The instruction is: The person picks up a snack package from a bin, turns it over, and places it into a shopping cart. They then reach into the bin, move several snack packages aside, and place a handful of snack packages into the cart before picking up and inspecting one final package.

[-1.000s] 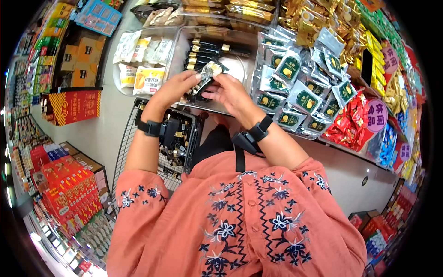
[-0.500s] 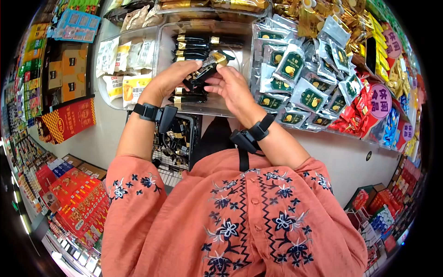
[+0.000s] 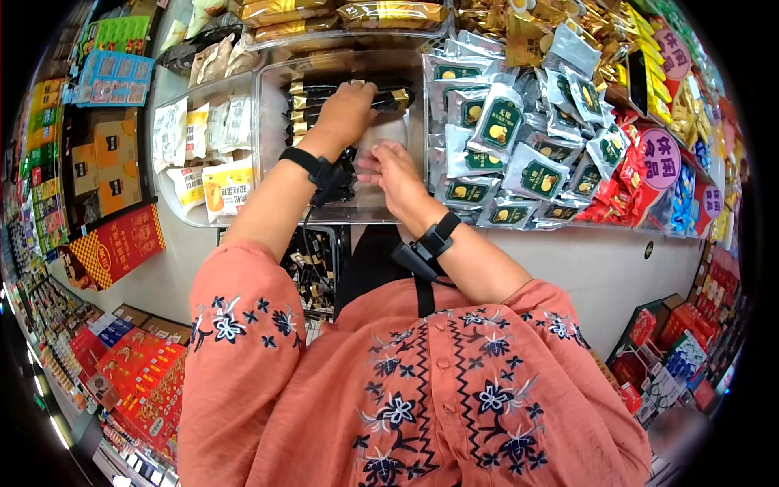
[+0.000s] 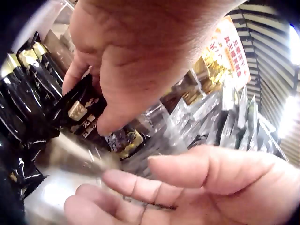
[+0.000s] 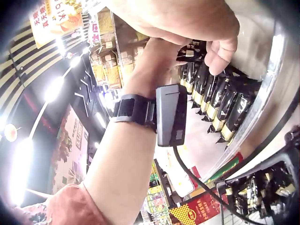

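The left hand reaches into the back part of a clear bin. In the left wrist view its thumb and fingers pinch a black packet with a gold label; black packets with gold ends lie in a row beside it. Nearer the bin's front, the right hand hovers with relaxed, slightly bent fingers, holding nothing. It shows palm up below the left hand in the left wrist view. From the right wrist, the right hand partly covers the left hand and several black packets.
Silver-and-green packets fill the section to the right, with red packets beyond. White and yellow packets lie in a bin at left. Below the bin's front edge is a cart with black packets. A cable hangs from the left wrist camera.
Both hands were together on a black-and-gold packet over the bin's middle. The left hand has moved to the back of the bin; the right has come off the packet and its fingers have loosened.
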Action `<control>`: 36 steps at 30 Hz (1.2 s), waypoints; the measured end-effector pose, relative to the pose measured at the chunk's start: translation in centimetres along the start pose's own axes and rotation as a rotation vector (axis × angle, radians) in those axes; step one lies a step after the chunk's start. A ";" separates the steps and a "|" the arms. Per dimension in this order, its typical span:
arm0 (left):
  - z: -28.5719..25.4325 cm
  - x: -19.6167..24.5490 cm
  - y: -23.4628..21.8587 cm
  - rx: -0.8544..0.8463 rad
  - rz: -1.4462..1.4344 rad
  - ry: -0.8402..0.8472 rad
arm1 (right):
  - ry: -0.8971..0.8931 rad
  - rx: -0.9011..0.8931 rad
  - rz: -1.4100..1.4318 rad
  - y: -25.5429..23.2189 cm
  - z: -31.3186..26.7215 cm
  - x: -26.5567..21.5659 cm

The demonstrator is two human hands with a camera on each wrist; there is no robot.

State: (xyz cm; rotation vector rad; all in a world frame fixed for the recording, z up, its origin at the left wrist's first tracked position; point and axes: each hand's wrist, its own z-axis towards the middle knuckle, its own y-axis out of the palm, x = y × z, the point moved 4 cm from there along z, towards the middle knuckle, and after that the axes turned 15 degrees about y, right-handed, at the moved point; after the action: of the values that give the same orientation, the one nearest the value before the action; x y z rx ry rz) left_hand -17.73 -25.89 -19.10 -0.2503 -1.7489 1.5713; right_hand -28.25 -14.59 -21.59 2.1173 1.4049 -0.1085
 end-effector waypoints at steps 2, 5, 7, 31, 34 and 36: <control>0.4 0.0 0.6 0.068 0.056 0.028 | -0.014 0.039 -0.009 -0.3 0.5 -0.2; 0.3 0.0 0.9 0.156 0.121 0.087 | -0.032 0.072 -0.005 0.1 0.3 -0.4; 0.3 0.0 1.0 0.159 0.134 0.107 | -0.035 0.074 -0.008 0.5 0.4 -0.4; -2.6 -2.9 -1.8 0.440 -0.381 -0.083 | -0.063 0.069 -0.008 0.2 0.5 -0.3; -3.1 -3.4 -4.6 0.645 -0.546 -0.154 | -0.050 0.087 -0.010 0.2 0.2 -0.5; -3.1 -2.2 -5.5 0.670 -0.729 -0.241 | -0.037 0.097 -0.011 0.3 0.4 -0.3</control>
State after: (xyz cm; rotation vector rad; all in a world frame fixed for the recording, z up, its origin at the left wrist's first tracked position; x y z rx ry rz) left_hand -12.42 -26.01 -15.09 0.8363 -1.1579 1.5384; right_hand -28.07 -15.14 -21.67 2.1751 1.4163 -0.2232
